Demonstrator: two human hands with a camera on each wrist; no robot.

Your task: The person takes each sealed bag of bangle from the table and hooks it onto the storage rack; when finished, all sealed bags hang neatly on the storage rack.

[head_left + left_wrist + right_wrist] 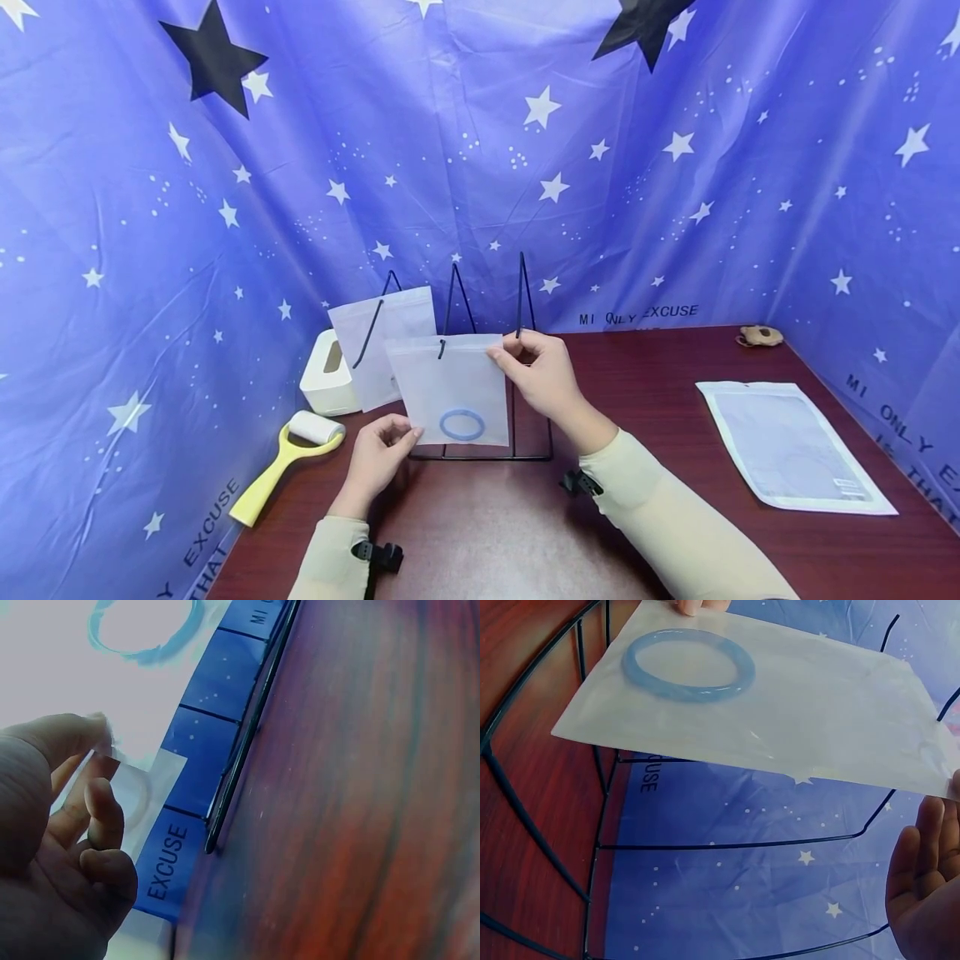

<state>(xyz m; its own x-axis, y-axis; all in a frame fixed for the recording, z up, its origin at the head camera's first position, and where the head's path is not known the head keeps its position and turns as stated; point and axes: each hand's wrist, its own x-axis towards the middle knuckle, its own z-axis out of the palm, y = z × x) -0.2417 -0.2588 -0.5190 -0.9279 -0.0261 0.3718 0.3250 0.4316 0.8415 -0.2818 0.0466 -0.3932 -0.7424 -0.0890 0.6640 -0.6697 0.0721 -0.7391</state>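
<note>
A frosted plastic bag [420, 383] hangs at the middle prong of a black wire rack [480, 457], with the prong's tip showing in front of its top edge. Inside lies a light blue bangle [697, 694], near the bag's bottom. My left hand [378, 454] pinches the lower left corner between thumb and finger, its other fingers loosely curled in the left wrist view. With thumb and fingers, my right hand [543, 377] grips the upper right corner, beside the rack's right prong. A second frosted bag [360, 333] hangs on the left prong, partly hidden behind the first.
A white tissue box [330, 392] stands behind left, and a yellow-handled lint roller [273, 479] lies in front of it. To the right lies a flat white-edged pouch [795, 450]. A small brown object [760, 336] sits near the back right; starry curtain surrounds the table.
</note>
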